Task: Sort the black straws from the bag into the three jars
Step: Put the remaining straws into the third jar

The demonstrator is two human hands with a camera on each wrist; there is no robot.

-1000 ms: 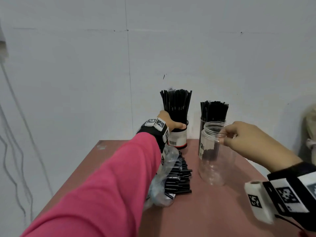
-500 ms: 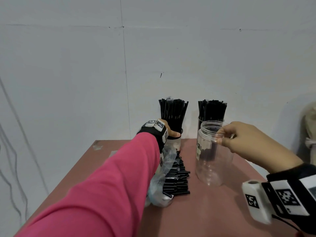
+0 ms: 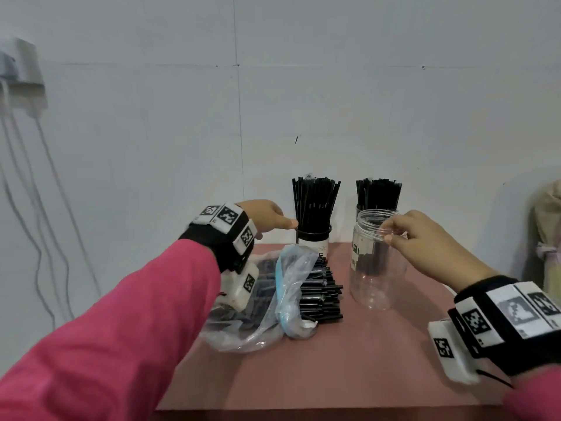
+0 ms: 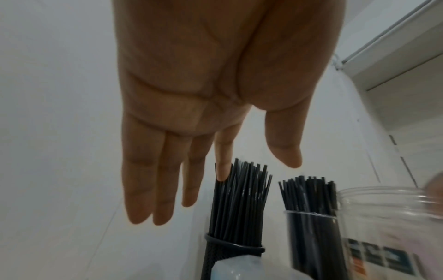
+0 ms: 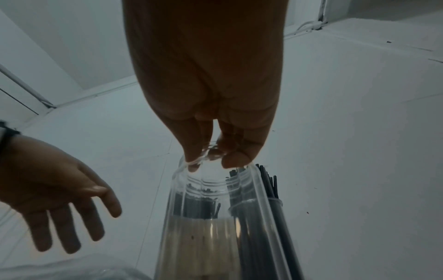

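Head view had the reddish desk (image 3: 379, 360) taking up most of the lower part, pushed up against a pale wall (image 3: 182, 132). On it sat a crumpled clear plastic bag (image 3: 267, 302) with a pile of loose black straws (image 3: 321, 296) spilling out of its right side, lying flat on the desk. Just right of that pile stood an empty clear jar (image 3: 376, 262), upright and with nothing in it as far as I could see. Behind it, at the wall, was a second clear jar (image 4: 309, 244) packed with upright straws, and to its left a black-rimmed jar (image 3: 314, 238) also stuffed with straws standing on end.

The right hand (image 3: 425, 238) was on the empty jar, and the right wrist view showed its fingers (image 5: 191, 149) and thumb pinching the rim, thumb inside the mouth I think, kinda hard to say. The left hand (image 3: 261, 217) hung in the air just left of the black-rimmed jar, holding nothing. Left wrist view made that pretty clear: fingers (image 4: 165, 180) straight and a bit spread, thumb out to the side, one fingertip right by the straw tops, though I couldn't tell if it actually touched them.
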